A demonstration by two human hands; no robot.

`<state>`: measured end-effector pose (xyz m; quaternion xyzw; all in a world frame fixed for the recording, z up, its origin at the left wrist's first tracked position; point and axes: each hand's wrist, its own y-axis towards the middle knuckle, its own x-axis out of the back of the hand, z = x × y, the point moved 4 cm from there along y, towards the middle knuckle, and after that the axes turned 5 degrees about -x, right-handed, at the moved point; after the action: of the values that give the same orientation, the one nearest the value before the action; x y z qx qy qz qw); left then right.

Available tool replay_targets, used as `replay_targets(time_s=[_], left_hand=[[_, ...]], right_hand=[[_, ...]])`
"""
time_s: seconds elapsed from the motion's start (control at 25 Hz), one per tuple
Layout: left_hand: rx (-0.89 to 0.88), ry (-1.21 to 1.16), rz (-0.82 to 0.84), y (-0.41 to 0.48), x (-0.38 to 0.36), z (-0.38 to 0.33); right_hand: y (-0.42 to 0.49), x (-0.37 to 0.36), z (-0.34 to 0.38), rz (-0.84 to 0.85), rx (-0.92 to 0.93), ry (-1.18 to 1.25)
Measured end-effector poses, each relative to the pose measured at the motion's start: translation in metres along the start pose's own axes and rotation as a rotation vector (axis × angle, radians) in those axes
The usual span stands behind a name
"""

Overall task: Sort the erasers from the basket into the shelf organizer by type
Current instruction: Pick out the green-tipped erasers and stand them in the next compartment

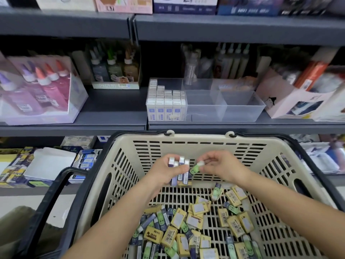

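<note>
Left hand (165, 173) clamps white erasers (179, 161), right hand (222, 165) pinches a green eraser (195, 170) beside them; basket (196, 146) wall beyond the fingers, bare floor below.

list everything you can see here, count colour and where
basket: one, beige with black handles, below the shelf
yellow erasers: many, yellow, loose in the basket
green erasers: several, green, loose in the basket
organizer: one, clear, on the shelf
stacked erasers: many, white, organizer's left compartment
glue bottles: several, pink and purple, shelf left
left hand: one, grips several white-tipped erasers over the basket
right hand: one, pinches a green eraser beside them
</note>
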<state>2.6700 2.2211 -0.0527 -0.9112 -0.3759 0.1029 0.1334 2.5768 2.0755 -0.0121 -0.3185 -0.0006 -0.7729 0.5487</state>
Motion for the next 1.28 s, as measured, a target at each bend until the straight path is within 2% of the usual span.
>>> replay_targets(time_s=[0.2, 0.28, 0.36, 0.48, 0.56, 0.68, 1.04, 1.28], left_hand=[[-0.233, -0.007, -0.082, -0.004, 0.005, -0.057], [-0.326, -0.023, -0.152, -0.003, 0.012, -0.08], [-0.4, 0.015, -0.234, 0.0, 0.019, -0.099], [-0.46, 0.097, -0.337, 0.012, 0.028, -0.12], [-0.459, 0.132, -0.373, 0.021, 0.033, -0.127], [-0.44, 0.19, -0.395, 0.03, 0.037, -0.127], [-0.417, 0.179, -0.388, 0.038, 0.04, -0.112], [-0.416, 0.191, -0.374, 0.042, 0.041, -0.11]], right_hand=[[-0.006, 0.042, 0.057, -0.044, 0.148, 0.231], [0.002, 0.06, 0.079, -0.112, 0.225, 0.247], [0.017, 0.083, 0.099, -0.278, 0.316, 0.167], [0.045, 0.105, 0.12, -0.494, 0.413, -0.093], [0.065, 0.102, 0.122, -0.453, 0.381, -0.203], [0.085, 0.085, 0.119, -0.277, 0.308, -0.297], [0.102, 0.077, 0.117, 0.007, 0.169, -0.284], [0.105, 0.07, 0.115, 0.089, 0.152, -0.354]])
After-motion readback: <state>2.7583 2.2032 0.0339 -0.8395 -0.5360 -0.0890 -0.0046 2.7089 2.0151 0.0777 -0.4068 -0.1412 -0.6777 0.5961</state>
